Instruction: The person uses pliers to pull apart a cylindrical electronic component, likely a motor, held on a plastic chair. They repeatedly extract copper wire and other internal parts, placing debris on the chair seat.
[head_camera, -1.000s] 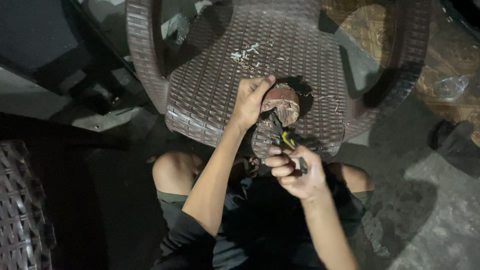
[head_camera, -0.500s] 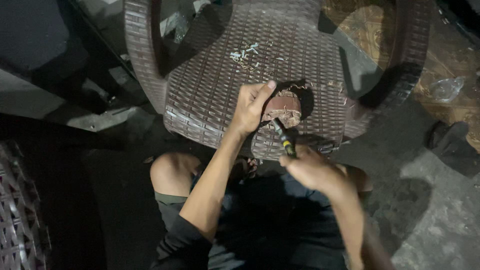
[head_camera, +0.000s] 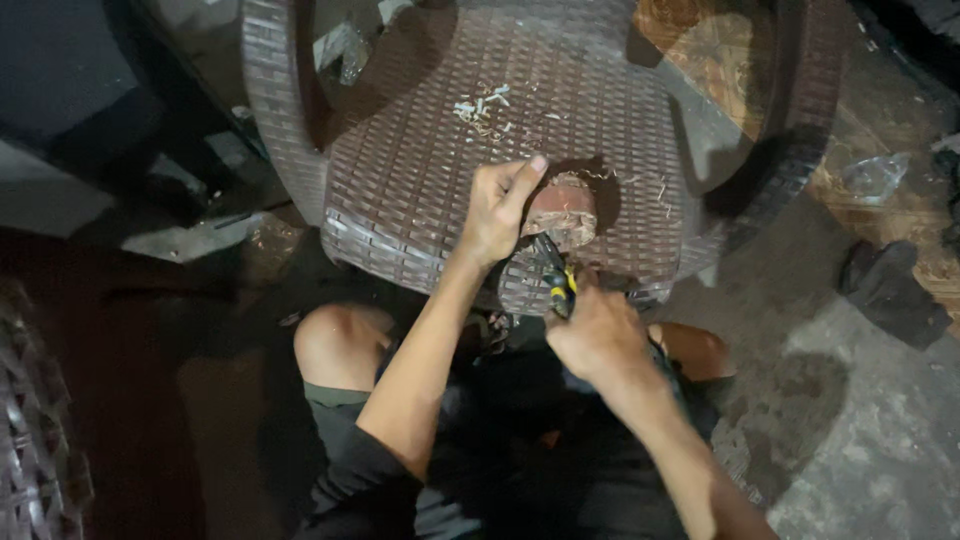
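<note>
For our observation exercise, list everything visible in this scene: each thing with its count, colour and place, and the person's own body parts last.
Woven plastic wicker chair: one, brown, centre top, seat facing the person.
Rounded reddish-brown lump: one, on the seat's front edge.
Pale shavings: a small scatter, whitish, mid-seat.
Yellow-and-black handled tool: one, at the seat's front edge, tip at the lump.
Dark cloth bundle: one, black, on the floor at right.
Clear plastic wrapper: one, upper right.
Concrete floor: grey, lower right.
Left hand: steadies the lump.
Right hand: grips the tool.
Knees: two, bare, below the chair.
</note>
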